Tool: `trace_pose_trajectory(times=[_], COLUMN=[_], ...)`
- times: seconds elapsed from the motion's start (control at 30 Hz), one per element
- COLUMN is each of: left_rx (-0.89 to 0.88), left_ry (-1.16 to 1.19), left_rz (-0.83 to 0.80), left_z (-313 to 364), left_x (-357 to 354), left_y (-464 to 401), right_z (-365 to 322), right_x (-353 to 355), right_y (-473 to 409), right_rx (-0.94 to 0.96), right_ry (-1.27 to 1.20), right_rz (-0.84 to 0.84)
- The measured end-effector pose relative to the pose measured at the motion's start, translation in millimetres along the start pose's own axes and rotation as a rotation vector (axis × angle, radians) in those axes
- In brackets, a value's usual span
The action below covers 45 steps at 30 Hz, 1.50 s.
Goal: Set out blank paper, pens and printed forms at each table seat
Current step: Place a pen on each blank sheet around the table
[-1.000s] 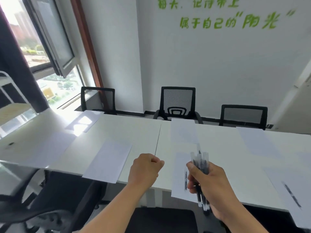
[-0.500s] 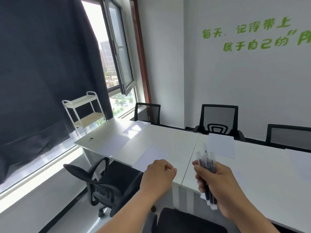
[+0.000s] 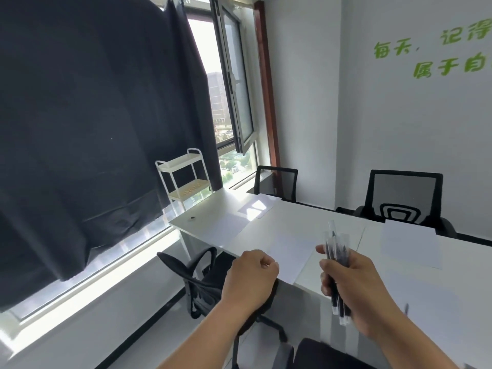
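Note:
My right hand (image 3: 364,288) grips a bundle of several black pens (image 3: 336,251) with clear caps, held upright over the near edge of the long white table (image 3: 319,219). My left hand (image 3: 249,278) hovers in a fist beside it, holding nothing. Blank sheets lie at the seats: one sheet (image 3: 288,251) just beyond my left hand, one sheet (image 3: 410,243) before the far middle chair, one sunlit sheet (image 3: 257,207) at the far left chair, and a faint sheet (image 3: 226,226) near the table's left end.
A black office chair (image 3: 202,280) stands below the table's near edge, by my left hand. Two more black chairs (image 3: 277,182) (image 3: 402,198) line the far side. A white trolley (image 3: 183,179) stands by the window, next to a dark curtain (image 3: 93,129).
The view has swung left, from facing the far wall toward the window and curtain. Both hands keep their poses; the pens stay in my right hand.

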<state>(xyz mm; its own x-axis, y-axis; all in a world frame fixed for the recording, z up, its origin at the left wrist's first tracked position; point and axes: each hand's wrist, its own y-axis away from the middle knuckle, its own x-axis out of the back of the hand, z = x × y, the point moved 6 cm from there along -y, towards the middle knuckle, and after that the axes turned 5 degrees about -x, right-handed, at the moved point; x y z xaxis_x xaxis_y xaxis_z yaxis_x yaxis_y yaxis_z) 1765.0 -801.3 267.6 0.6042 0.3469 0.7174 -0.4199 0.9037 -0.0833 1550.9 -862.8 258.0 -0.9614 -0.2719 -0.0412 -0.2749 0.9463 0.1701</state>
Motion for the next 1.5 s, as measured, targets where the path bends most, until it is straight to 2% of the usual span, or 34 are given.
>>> trace_pose_trajectory(times=[0.13,0.37,0.6,0.8,1.03,1.2,1.37,1.5], left_rx=[-0.005,-0.118,-0.165,-0.191,-0.16,-0.203,-0.232,-0.16], left_ry=[0.008,0.026,0.125,0.18,0.233,0.204,0.196,0.276], left_rz=[-0.022,-0.068,-0.17,-0.218,-0.303,-0.362,-0.399,-0.471], left_z=[-27,-83,-144,-167,-176,-166,-154,-153], left_x=[14,49,92,112,91,56,3,-46], left_y=[-25,-108,-186,-227,-268,-312,-376,-419], right_z=[1,4,12,18,33,52,69,90], right_x=[-34,-123,-214,-263,-271,-255,-231,-213], right_y=[-16,-69,-112,-135,-172,-220,-290,-338], right_rx=[0.022,0.019,-0.026,-0.083,-0.146,-0.169,-0.185,-0.22], right_ry=[0.077,0.129,0.116,0.133,0.076,0.019,-0.082,-0.137], right_rz=[0.02,0.12,0.251,0.28,0.337,0.39,0.434,0.453])
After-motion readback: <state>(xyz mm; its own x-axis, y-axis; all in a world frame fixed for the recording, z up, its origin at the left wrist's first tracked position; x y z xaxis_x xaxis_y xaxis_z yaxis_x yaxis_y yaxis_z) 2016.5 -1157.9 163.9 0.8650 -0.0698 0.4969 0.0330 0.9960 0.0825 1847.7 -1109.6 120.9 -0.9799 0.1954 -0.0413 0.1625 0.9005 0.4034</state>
